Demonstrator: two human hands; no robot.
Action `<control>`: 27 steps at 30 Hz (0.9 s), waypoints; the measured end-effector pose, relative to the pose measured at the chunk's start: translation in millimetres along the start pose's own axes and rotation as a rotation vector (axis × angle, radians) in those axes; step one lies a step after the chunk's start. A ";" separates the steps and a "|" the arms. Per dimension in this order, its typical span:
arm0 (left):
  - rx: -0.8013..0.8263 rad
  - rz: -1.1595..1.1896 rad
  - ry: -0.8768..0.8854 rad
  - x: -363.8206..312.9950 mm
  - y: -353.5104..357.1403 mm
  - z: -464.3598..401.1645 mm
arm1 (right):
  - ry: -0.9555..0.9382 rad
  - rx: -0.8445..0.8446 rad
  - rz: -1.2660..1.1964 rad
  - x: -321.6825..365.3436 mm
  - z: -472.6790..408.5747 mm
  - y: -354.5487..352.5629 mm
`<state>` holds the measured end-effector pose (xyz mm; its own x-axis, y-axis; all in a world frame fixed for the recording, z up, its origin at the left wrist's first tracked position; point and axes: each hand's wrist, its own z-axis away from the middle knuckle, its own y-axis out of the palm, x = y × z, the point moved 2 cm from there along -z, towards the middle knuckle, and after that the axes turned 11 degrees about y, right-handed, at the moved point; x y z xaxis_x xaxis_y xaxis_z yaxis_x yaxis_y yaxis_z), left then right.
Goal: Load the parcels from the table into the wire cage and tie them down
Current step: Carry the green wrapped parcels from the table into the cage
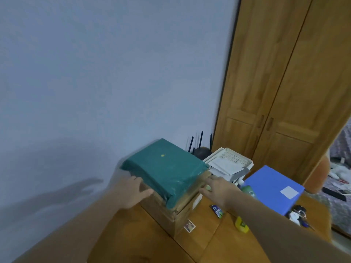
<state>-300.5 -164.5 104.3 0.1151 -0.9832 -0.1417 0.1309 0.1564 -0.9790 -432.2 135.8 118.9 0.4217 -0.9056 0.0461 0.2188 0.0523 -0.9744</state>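
green parcel [164,168] atop cardboard boxes [178,211] | hands flank it: left [133,192], right [218,189] (contact seemingly, blurred) | wooden table [144,242]

A teal-green wrapping with one small yellow spot is seen on the parcel [165,168] lying between the fingers [146,192] of both hands. Plain brown cardboard is shown on the boxes [176,215] beneath it. The table [144,242] is coloured warm honey-brown with wood grain. Just right of the right-hand fingers, a bright blue box [273,188] bearing a white label is seen, and beyond the fingertips a white tray [230,155] patterned with small perforations.
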 end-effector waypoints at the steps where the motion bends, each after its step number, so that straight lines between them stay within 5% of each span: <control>1: -0.010 0.038 -0.019 17.1 5.8 -16.4 | 0.012 -0.007 -0.023 2.7 -15.4 1.2; 7: -0.165 0.436 -0.257 85.4 5.1 -92.1 | 0.265 -0.035 -0.349 17.8 -89.7 11.1; 10: -0.197 0.314 -0.347 84.4 -7.1 -114.4 | 0.462 0.045 -0.667 24.2 -110.6 21.1; 17: -0.142 0.298 -0.285 79.6 -10.5 -164.8 | 0.646 0.263 -1.081 53.2 -119.4 54.3; 27: -0.175 0.422 -0.253 56.2 -20.2 -146.9 | 0.708 0.203 -1.392 61.0 -108.5 52.5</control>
<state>-441.3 -236.7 94.6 0.3599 -0.7807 -0.5108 -0.1423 0.4952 -0.8571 -490.4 37.7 46.7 -0.6715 -0.2918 0.6811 0.2028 -0.9565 -0.2098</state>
